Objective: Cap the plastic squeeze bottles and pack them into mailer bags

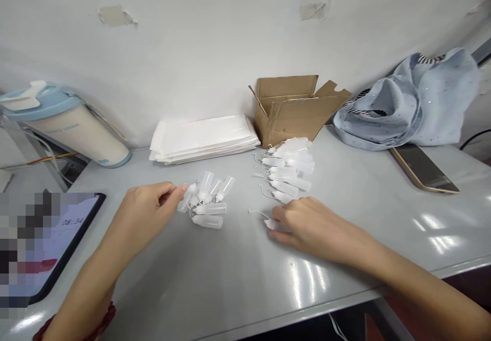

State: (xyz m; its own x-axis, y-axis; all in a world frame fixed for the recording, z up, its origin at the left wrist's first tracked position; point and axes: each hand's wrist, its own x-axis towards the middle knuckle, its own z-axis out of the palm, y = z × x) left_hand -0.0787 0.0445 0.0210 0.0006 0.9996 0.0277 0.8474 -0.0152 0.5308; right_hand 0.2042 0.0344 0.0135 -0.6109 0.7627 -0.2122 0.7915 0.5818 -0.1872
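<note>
My left hand [151, 203] is closed, its thumb and fingertips pinched at a translucent squeeze bottle [183, 203] on the near side of a loose pile. Several such bottles [209, 222] lie in that pile, pointing different ways, with thin white cap straps. My right hand [307, 223] is closed over another small squeeze bottle [271, 224] on the table; its nozzle and strap stick out to the left, while the palm hides the rest. Above it, more squeeze bottles [284, 186] lie roughly in a column, nozzles to the left.
Behind the bottles are a stack of white sheets or sleeves [203, 135] and an open cardboard box [295, 118]. A tumbler [76, 126] and a tablet [72, 244] are on the left. At right lie a phone [425, 167] and a blue cloth bag [437, 100] on the grey table [215, 279].
</note>
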